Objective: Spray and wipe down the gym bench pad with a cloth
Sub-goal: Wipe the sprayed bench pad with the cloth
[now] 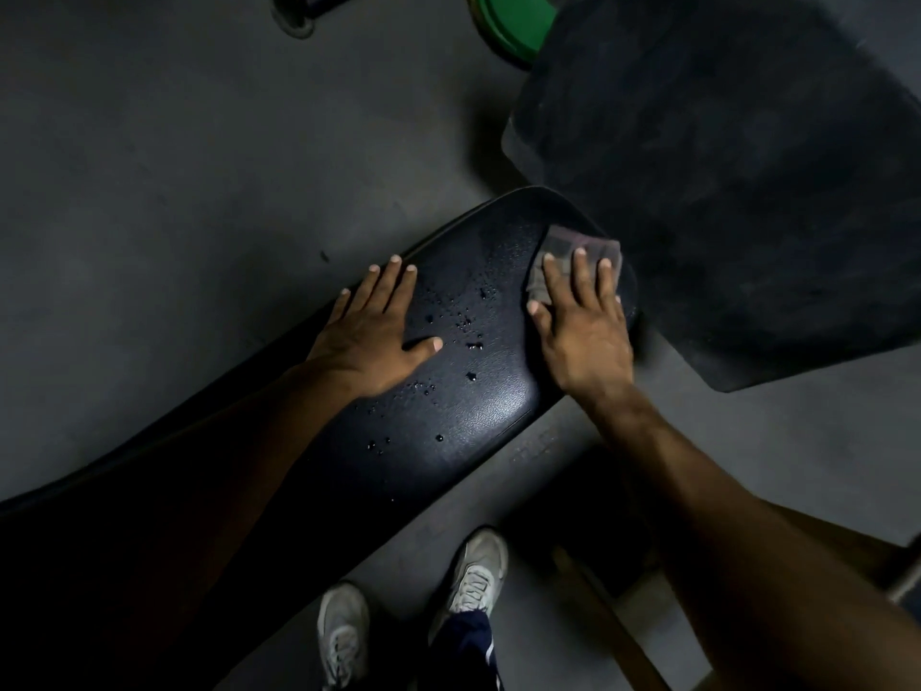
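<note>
Fingers [578,271] of right hand [585,336] spread flat, pressing cloth [563,241] onto wet pad [473,406] at centre frame; left hand [371,331] flat, empty.

Dark rubber mat [737,192] on grey floor [174,157], green disc [508,22] (partly hidden), white sneakers [473,576]

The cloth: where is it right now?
In the head view the cloth lies flat under the right hand at the far end of the bench pad, right of the droplets and the left hand.
</note>
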Tool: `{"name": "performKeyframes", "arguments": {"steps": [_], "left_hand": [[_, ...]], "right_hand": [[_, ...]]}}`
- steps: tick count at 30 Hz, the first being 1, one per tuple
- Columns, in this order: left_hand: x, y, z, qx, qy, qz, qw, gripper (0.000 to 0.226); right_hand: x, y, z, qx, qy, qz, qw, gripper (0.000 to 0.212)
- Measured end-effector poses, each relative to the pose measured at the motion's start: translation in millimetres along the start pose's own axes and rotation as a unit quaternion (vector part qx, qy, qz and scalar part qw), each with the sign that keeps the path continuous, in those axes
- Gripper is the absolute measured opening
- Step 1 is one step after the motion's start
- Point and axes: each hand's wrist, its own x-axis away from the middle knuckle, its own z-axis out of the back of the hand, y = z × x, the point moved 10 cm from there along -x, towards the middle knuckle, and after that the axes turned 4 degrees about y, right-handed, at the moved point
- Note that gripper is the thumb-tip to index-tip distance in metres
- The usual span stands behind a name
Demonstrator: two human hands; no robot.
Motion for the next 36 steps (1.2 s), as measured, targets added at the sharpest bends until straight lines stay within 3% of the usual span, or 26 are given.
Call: {"name": "performKeyframes", "arguments": {"steps": [3, 6, 9, 14, 17, 19, 22, 25, 27, 31, 33, 36], "left_hand": [[8, -5, -3, 0.008, 0.009, 0.006, 1.000, 0.097], [15, -10, -5, 0.018, 0.015, 0.012, 1.000, 0.098], [22, -16, -6, 0.026, 0.010, 0.011, 1.000, 0.100], [26, -15, -5, 0.021, -0.006, 0.010, 1.000, 0.107], [26, -14, -6, 0.018, -0.001, 0.014, 1.000, 0.109], [27, -13, -6, 0.015, -0.001, 0.014, 1.000, 0.110], [27, -12, -5, 0.020, -0.010, 0.019, 1.000, 0.108], [31, -12, -6, 0.025, -0.027, 0.022, 0.999, 0.109], [35, -14, -8, 0.023, -0.034, 0.016, 0.999, 0.110], [38, -14, -11, 0.020, -0.041, 0.013, 0.999, 0.113], [37, -12, -10, 0.016, -0.042, 0.015, 0.999, 0.115], [36, -13, -10, 0.015, -0.054, 0.019, 0.998, 0.117]], "right_hand": [[-19, -38, -6, -0.017, -0.020, 0.022, 0.999, 0.063], [2, -82, -21, 0.010, -0.061, 0.142, 0.988, 0.064], [39, -80, -29, 0.049, -0.073, 0.219, 0.972, 0.063], [12, -33, -13, 0.073, -0.055, 0.110, 0.990, 0.065], [-27, -52, -9, 0.036, -0.034, 0.068, 0.996, 0.063], [-37, -79, -16, 0.026, -0.046, 0.082, 0.995, 0.063], [-15, -116, -30, 0.041, -0.076, 0.181, 0.980, 0.063], [20, -107, -35, 0.061, -0.085, 0.243, 0.964, 0.062], [28, -71, -30, 0.073, -0.071, 0.207, 0.973, 0.063], [39, -3, -12, 0.044, -0.019, 0.051, 0.998, 0.059], [57, -11, -17, 0.028, 0.003, 0.048, 0.998, 0.060], [102, -49, -41, 0.031, -0.026, 0.132, 0.990, 0.062]]}}
